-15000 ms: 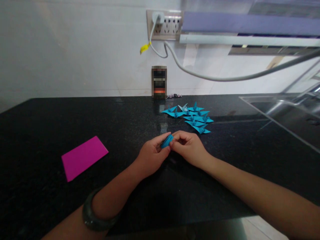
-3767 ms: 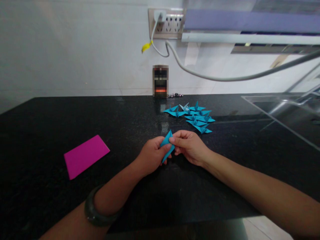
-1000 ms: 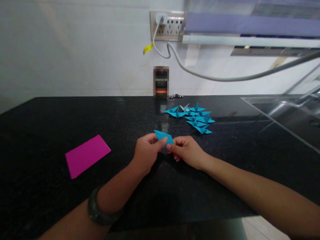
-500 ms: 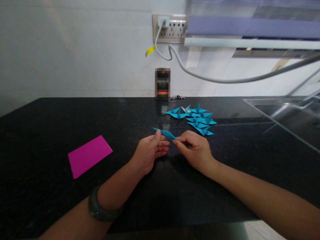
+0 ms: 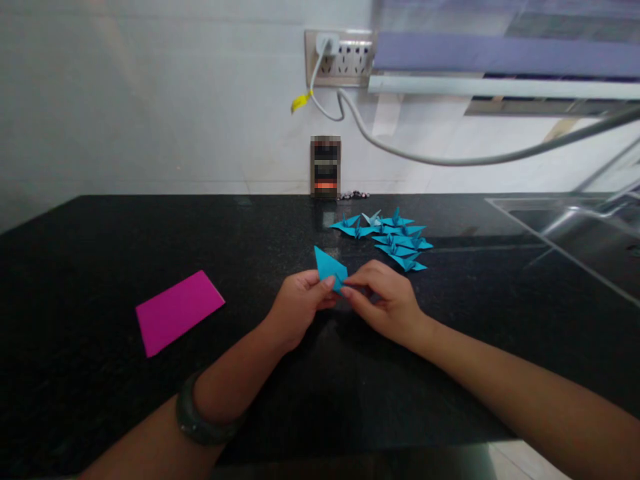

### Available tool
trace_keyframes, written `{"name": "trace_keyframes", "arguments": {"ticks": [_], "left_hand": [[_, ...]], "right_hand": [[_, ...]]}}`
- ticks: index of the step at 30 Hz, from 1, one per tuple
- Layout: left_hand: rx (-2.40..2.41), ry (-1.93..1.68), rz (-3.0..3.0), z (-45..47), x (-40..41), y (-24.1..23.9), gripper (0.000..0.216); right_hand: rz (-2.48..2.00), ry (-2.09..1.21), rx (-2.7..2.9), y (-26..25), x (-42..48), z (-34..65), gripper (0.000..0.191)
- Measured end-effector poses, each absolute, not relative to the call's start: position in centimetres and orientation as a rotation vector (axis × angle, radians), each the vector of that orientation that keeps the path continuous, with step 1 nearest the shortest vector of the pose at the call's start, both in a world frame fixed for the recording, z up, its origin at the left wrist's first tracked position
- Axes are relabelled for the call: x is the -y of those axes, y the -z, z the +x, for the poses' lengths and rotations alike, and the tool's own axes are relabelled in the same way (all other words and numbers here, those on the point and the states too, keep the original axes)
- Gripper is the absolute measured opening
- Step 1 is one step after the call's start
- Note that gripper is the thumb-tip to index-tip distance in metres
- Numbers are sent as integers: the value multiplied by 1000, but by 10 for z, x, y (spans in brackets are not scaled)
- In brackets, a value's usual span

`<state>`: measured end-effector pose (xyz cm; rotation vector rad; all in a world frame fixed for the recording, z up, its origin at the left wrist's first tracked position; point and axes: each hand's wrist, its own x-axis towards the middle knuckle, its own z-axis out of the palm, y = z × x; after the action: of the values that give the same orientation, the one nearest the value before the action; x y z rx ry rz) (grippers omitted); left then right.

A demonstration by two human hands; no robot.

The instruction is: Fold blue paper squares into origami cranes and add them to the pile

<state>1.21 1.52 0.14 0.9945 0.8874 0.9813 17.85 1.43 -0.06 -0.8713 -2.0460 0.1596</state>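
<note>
A folded piece of blue origami paper (image 5: 329, 265) is held up between my two hands above the dark countertop. My left hand (image 5: 303, 297) is closed on its lower left part, with the thumb pressed on the front face. At the right lower edge, my right hand (image 5: 384, 292) pinches the paper between thumb and fingers. Beyond my right hand stands a group of several folded paper cranes (image 5: 395, 240), mostly blue, with one paler crane (image 5: 372, 217) among them.
A magenta sheet or stack of paper (image 5: 180, 313) lies on the black countertop (image 5: 90, 260) at the left. A phone-like object with a blurred screen (image 5: 325, 167) leans on the wall. A sink (image 5: 575, 220) is at the right, and a cable (image 5: 450, 161) hangs from the socket (image 5: 345, 59).
The blue paper has turned from nearly edge-on to showing a broad flat face. My left hand has closed more around it, and my right fingers have shifted slightly down its edge.
</note>
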Motion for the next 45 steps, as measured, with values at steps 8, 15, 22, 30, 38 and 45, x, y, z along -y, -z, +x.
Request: {"name": "trace_keyframes", "arguments": {"ticks": [8, 15, 22, 30, 38, 45], "left_hand": [[-913, -871, 1066, 12, -16, -1, 20], [-901, -813, 1100, 12, -15, -2, 20], [-868, -829, 935, 12, -16, 0, 16], [-956, -870, 946, 13, -17, -1, 26], [-950, -896, 915, 11, -18, 2, 25], [-922, -913, 867, 9, -20, 1, 25]], "right_hand": [[-963, -326, 1951, 5, -17, 177, 22], [-1080, -278, 1892, 4, -16, 177, 5], [-1050, -266, 1967, 3, -15, 178, 10], [-950, -256, 2114, 0, -13, 176, 20], [-999, -387, 2005, 1, -16, 180, 15], [-905, -729, 1926, 2, -23, 184, 16]]}}
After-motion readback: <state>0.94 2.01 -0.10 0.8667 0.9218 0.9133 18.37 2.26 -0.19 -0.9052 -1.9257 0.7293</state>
